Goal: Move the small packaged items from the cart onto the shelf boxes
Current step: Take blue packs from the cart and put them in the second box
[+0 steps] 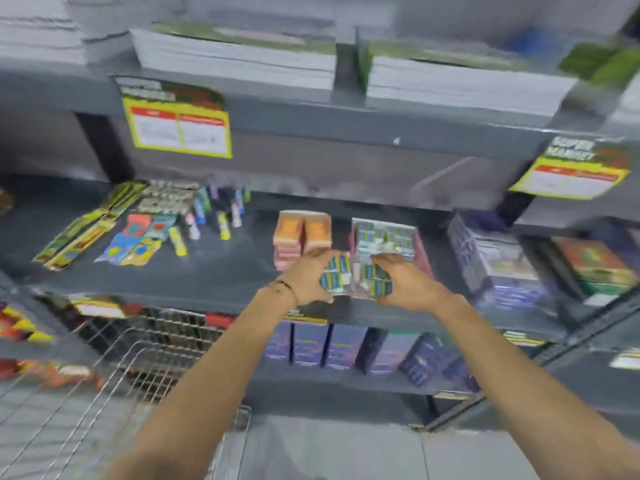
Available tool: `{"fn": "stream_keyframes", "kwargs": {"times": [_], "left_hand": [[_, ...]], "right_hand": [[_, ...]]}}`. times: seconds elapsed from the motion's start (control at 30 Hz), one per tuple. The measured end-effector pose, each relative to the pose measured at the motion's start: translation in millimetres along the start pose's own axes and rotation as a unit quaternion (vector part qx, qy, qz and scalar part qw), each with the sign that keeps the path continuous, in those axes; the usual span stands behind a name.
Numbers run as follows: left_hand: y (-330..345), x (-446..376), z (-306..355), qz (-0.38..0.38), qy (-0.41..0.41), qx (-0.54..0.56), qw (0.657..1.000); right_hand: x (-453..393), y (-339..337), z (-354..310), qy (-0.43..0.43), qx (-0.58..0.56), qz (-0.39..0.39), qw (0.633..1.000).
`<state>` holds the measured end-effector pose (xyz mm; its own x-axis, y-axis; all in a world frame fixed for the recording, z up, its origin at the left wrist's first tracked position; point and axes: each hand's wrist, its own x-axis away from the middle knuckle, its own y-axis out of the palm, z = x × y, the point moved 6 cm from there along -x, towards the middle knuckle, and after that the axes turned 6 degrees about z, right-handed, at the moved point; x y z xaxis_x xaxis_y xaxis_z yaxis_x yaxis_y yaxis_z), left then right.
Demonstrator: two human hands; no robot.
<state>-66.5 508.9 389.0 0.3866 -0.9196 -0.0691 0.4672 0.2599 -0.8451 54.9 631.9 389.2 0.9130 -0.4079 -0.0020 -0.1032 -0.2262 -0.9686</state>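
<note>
Both arms reach up to the middle shelf (214,282). My left hand (306,278) grips a bundle of small blue-green packets (335,276) at the front of an open pink display box (424,251). My right hand (403,282) holds another bundle of the same packets (375,277) right beside it, at the box's front edge. More of these packets (384,237) fill the back of the box. The wire cart (114,372) stands at the lower left; the frame is blurred and I cannot make out what lies in it.
Two orange-pink boxes (303,233) stand just left of the display box. Loose glue sticks (207,216) and flat colourful packs (135,240) lie further left. Purple boxes (502,268) sit to the right. Paper stacks (235,60) fill the upper shelf, purple cartons (343,348) the lower one.
</note>
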Motion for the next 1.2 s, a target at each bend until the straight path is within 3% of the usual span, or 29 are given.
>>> {"fn": "stream_keyframes", "kwargs": {"times": [0.2, 0.4, 0.57, 0.77, 0.87, 1.07, 1.2], "left_hand": [[46.3, -64.7, 25.9, -0.055, -0.024, -0.013, 0.998], [52.9, -87.2, 20.2, -0.112, -0.051, 0.029, 0.992], [70.3, -94.4, 23.7, -0.151, -0.017, -0.053, 0.987], [82.6, -94.0, 21.0, -0.081, 0.028, -0.158, 0.984], [83.0, -95.3, 18.8, -0.092, 0.021, -0.188, 0.978], [74.1, -78.5, 18.6, -0.09, -0.002, -0.14, 0.986], [39.3, -44.0, 3.6, 0.027, -0.015, -0.042, 0.999]], "right_hand": [[-5.3, -4.1, 70.7, 0.039, -0.023, -0.041, 0.998], [-20.5, 3.6, 91.0, 0.047, -0.079, -0.07, 0.993], [-23.9, 19.5, 92.5, 0.044, -0.075, -0.105, 0.991], [-28.1, 33.0, 85.2, 0.035, -0.031, -0.088, 0.995], [-30.0, 31.9, 84.1, 0.04, -0.021, -0.088, 0.995], [-29.6, 24.4, 72.3, 0.101, -0.029, -0.11, 0.988], [-41.1, 5.4, 15.3, 0.084, -0.049, 0.004, 0.995]]}}
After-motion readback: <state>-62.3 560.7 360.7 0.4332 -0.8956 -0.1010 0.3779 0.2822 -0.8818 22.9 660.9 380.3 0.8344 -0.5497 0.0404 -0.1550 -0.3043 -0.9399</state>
